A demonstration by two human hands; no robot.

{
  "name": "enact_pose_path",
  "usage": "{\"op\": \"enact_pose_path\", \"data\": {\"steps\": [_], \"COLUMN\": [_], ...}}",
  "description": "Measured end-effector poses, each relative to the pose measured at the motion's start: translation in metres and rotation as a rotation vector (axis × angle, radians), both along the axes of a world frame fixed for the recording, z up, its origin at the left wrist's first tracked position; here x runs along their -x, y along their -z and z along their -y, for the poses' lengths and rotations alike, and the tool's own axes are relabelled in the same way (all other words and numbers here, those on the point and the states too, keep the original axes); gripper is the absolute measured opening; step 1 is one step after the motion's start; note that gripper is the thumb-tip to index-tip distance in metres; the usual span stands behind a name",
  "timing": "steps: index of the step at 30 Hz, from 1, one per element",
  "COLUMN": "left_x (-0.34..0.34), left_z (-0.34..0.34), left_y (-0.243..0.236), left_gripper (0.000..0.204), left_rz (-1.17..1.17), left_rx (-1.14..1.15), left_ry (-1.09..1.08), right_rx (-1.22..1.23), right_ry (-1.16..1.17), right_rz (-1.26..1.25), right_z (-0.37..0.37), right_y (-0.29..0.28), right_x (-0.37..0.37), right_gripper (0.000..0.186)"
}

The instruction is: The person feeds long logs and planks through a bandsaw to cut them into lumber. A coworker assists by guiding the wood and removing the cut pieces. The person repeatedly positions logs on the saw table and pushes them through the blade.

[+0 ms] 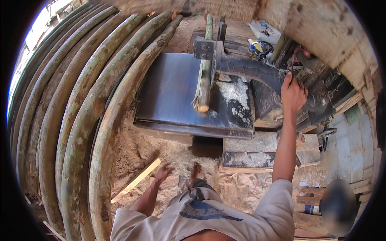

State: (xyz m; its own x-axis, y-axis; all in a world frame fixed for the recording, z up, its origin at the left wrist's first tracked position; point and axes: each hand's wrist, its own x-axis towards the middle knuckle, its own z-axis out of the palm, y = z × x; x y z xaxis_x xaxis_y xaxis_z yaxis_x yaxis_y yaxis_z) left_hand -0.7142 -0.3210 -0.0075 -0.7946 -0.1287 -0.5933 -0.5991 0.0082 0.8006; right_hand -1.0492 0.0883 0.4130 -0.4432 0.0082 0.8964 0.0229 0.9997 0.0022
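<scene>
My right hand (293, 95) reaches forward to the dark metal frame of a saw-like machine (251, 68). Its fingers are closed at a thin part below a reddish strap (302, 51); what they grip is too small to make out. My left hand (163, 173) hangs low in front of the machine, fingers apart, holding nothing. On the machine's flat dark metal table (169, 92) lies a slim wooden pole (204, 90), its cut end toward me. A metal block (204, 49) on the machine's arm stands over the pole. Pale sawdust (234, 94) covers the table's right part.
Long bark-covered poles (86, 96) lie side by side along the left. A light wood strip (136, 180) rests on the sawdust-strewn ground near my bare foot (196, 170). Sawdust-covered boards (253, 148) sit below the table. A plastic bag (265, 32) lies behind the machine.
</scene>
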Motion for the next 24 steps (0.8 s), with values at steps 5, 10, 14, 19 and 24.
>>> {"op": "enact_pose_path", "data": {"steps": [5, 10, 14, 19, 24], "left_x": [0.155, 0.256, 0.279, 0.245, 0.151], "left_z": [0.010, 0.007, 0.005, -0.011, -0.032], "left_y": [-0.075, -0.117, -0.122, -0.117, -0.104], "left_gripper": [0.076, 0.085, 0.092, 0.106, 0.113], "left_rz": [-0.284, -0.344, -0.236, -0.165, -0.045], "left_rx": [-0.010, 0.031, -0.031, -0.157, -0.279], "left_ry": [0.017, 0.204, 0.367, 0.433, 0.454], "right_rx": [-0.022, -0.039, -0.015, -0.038, 0.505], "right_ry": [-0.005, 0.045, -0.053, -0.101, -0.651], "right_rz": [-0.045, 0.005, 0.074, 0.056, 0.422], "right_z": [0.001, -0.010, -0.004, 0.010, 0.039], "right_y": [0.000, 0.012, 0.008, 0.028, 0.136], "right_x": [0.000, 0.002, -0.008, -0.041, -0.119], "right_gripper": [0.028, 0.029, 0.027, 0.044, 0.055]}}
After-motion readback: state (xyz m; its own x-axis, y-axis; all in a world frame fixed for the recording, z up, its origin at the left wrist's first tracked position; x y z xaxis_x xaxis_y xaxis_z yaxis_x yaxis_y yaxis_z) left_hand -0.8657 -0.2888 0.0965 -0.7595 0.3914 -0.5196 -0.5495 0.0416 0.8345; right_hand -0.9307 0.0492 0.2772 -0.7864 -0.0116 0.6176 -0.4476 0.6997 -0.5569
